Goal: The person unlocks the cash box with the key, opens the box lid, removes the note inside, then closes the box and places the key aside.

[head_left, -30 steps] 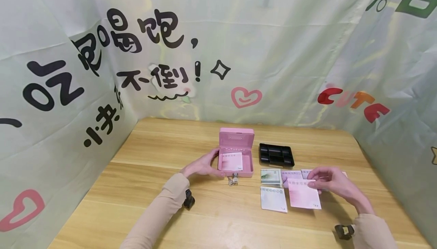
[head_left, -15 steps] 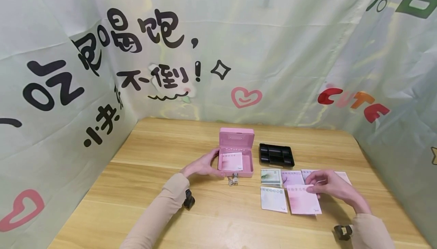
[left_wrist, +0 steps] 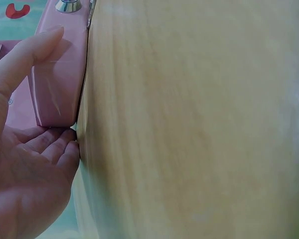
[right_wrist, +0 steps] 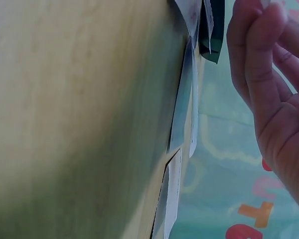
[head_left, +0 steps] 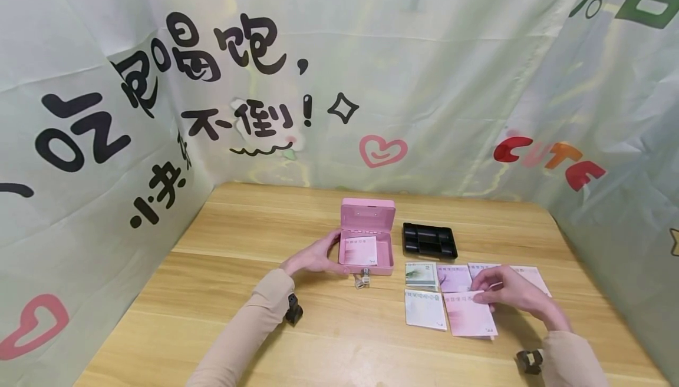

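My left hand holds the left side of an open pink cash box, thumb on its front face and fingertips against its side, as the left wrist view shows on the pink wall. Inside the box lies a pink play banknote. With my right hand I pinch the upper right corner of another pink play banknote. Its lower edge is close to the table; contact is hard to tell. Just left of it lies a pale banknote. The right hand's fingers are curled in the right wrist view.
A black compartment tray sits right of the box. In front of it lie a green banknote, a purple banknote and more notes, partly behind my right hand. A small padlock with keys hangs at the box's front.
My right hand has brought the pink banknote lower and slightly left, beside the pale one. More of the notes behind it now show. The left hand and the cash box have stayed put.
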A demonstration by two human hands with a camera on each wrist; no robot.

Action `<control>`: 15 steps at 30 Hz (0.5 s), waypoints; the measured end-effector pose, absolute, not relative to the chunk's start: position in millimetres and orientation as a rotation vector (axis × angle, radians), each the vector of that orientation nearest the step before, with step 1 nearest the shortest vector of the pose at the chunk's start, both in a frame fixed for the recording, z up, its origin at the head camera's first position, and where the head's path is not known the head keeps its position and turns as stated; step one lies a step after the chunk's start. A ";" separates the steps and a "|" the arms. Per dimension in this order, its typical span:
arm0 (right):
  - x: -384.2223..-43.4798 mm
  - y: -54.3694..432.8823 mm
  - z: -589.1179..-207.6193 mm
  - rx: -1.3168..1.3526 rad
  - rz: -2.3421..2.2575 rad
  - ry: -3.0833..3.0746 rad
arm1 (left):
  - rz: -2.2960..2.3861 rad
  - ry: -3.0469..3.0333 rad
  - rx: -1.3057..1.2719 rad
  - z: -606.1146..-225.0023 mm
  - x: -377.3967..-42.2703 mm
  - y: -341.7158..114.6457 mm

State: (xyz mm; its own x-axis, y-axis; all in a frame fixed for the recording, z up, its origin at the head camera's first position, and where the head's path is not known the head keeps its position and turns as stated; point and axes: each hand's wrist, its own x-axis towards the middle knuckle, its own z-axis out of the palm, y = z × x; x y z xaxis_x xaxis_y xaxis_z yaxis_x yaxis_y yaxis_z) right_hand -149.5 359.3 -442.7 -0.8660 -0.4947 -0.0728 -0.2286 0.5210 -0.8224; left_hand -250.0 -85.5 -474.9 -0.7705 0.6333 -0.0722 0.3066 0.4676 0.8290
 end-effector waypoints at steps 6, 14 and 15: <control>-150.9 358.4 -443.7 -0.573 -1.231 2.468 | 1.217 2.350 0.792 -475.2 -250.2 -85.9; -149.5 360.0 -441.4 -0.486 -1.178 2.507 | 1.236 2.344 0.812 -475.9 -251.0 -85.9; -148.8 360.3 -440.6 -0.480 -1.162 2.526 | 1.230 2.348 0.807 -475.9 -250.9 -86.1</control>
State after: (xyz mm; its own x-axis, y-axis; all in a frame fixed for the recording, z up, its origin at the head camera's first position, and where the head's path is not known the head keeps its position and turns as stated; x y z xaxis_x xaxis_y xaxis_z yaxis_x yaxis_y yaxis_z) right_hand -148.8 360.3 -440.6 -0.8929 -0.4264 -0.1449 -0.1674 0.6130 -0.7721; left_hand -250.9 -86.1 -475.9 -0.7679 0.6381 -0.0573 0.3162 0.4553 0.8323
